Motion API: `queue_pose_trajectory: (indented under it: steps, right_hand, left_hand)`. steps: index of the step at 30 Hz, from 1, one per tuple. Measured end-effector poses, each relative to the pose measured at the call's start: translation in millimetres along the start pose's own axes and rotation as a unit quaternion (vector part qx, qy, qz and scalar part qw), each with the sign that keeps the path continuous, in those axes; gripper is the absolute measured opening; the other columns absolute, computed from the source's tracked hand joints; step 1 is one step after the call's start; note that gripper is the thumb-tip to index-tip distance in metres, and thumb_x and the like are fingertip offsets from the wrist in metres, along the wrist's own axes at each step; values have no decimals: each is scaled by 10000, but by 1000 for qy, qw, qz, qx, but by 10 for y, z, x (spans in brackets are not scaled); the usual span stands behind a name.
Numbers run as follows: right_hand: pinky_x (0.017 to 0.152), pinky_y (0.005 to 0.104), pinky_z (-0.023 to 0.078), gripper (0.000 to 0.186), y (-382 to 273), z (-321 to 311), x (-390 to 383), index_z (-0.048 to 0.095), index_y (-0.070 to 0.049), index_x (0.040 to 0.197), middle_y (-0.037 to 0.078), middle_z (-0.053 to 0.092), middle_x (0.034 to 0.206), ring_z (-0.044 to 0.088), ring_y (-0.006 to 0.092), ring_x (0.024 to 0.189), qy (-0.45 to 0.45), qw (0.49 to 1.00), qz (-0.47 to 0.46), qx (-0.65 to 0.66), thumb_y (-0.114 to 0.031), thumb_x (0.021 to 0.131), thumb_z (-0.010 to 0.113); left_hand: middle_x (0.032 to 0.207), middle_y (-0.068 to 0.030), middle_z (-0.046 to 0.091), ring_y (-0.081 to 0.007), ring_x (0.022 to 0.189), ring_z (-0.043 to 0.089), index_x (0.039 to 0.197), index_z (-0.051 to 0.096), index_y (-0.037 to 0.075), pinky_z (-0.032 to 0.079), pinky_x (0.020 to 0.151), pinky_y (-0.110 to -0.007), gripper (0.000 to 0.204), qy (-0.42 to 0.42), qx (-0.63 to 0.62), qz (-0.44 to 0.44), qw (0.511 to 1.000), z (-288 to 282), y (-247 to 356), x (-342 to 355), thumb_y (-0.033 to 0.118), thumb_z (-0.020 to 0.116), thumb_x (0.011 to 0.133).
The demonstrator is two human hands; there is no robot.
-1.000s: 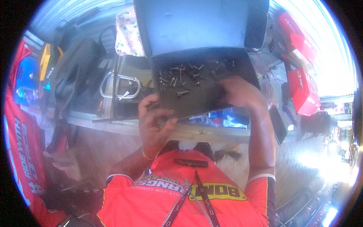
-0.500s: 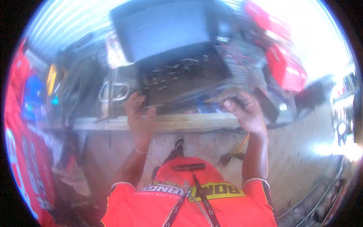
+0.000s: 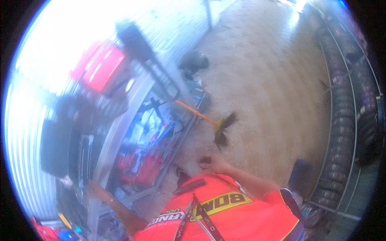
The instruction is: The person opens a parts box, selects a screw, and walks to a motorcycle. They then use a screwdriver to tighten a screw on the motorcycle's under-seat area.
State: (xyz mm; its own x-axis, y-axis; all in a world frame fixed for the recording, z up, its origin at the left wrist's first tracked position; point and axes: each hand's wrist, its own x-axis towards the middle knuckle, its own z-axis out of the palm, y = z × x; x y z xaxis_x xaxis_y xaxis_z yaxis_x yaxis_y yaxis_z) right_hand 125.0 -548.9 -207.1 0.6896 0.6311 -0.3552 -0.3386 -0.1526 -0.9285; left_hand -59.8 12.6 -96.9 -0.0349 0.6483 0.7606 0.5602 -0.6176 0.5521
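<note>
My left hand [image 3: 97, 191] reaches to the edge of the workbench [image 3: 105, 160], beside a black open case [image 3: 82, 156]. Motion smears its fingers, so I cannot tell whether they grip the case or the edge. In front of my chest is my right hand [image 3: 208, 163], away from the bench. Its fingers look curled in, and whatever may be inside them is hidden. Past that hand, a broom [image 3: 220, 126] with an orange handle and dark bristles leans out from the bench end.
Under the bench top, a shelf holds blue and white items [image 3: 146, 124] and a red bundle [image 3: 140, 166]. Red boxes [image 3: 98, 66] stand at the far left. Tyres [image 3: 335, 152] line a rack at right, near a dark blue container [image 3: 300, 174]. Tiled floor [image 3: 265, 88] runs between.
My view has swung right, moving the bench and black case to the left and bringing the floor, broom and tyres into sight. My right hand has left the bench.
</note>
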Motion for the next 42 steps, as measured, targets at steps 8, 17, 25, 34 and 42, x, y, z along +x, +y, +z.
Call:
queue_pose_trajectory:
  steps: [8, 17, 25, 34, 42]
  right_hand:
    - [837, 372, 530, 386, -219, -1122, -421, 664, -54, 1162, 159, 722, 1030, 694, 218, 912, 109, 993, -3, -41, -341, 909, 715]
    - [810, 448, 531, 342, -944, -3166, -396, 630, -59, 1130, 180, 685, 981, 672, 360, 911, 280, 911, -172, -248, -238, 856, 729]
    - [797, 439, 542, 302, -590, -5016, -677, 619, -52, 1098, 147, 703, 937, 690, 335, 893, 365, 905, -15, -217, -213, 866, 726]
    - [794, 447, 548, 266, -511, -7098, -249, 636, -69, 1104, 148, 706, 991, 688, 348, 919, 435, 865, -77, -237, -185, 876, 708]
    - [831, 429, 546, 360, -1528, -10032, 32, 580, -76, 1136, 154, 649, 1070, 653, 348, 1003, 305, 884, -125, -331, -179, 826, 732]
  left_hand:
    - [1068, -158, 610, -257, 896, 621, 1412, 336, -36, 539, 818, -394, 658, -287, -128, 23, 949, 1284, 1685, -1759, 175, 707, 912]
    - [910, -10, 620, -95, 787, 573, 1207, 572, 41, 493, 710, -263, 346, -734, -396, -29, 551, 1566, 5260, -4811, 273, 659, 967]
    - [1084, -85, 692, -153, 985, 667, 1169, 641, -11, 541, 897, -308, 278, -944, -262, -21, 199, 1645, 7203, -6517, 210, 559, 1021]
    - [1144, -83, 673, -170, 1038, 650, 1237, 611, -19, 529, 936, -305, 349, -955, -220, -124, 153, 2407, 8879, -7593, 256, 555, 1030]
    - [1067, -25, 664, -121, 929, 623, 1253, 615, 31, 517, 852, -272, 345, -886, -253, -287, 261, 2905, 11290, -8393, 258, 627, 992]
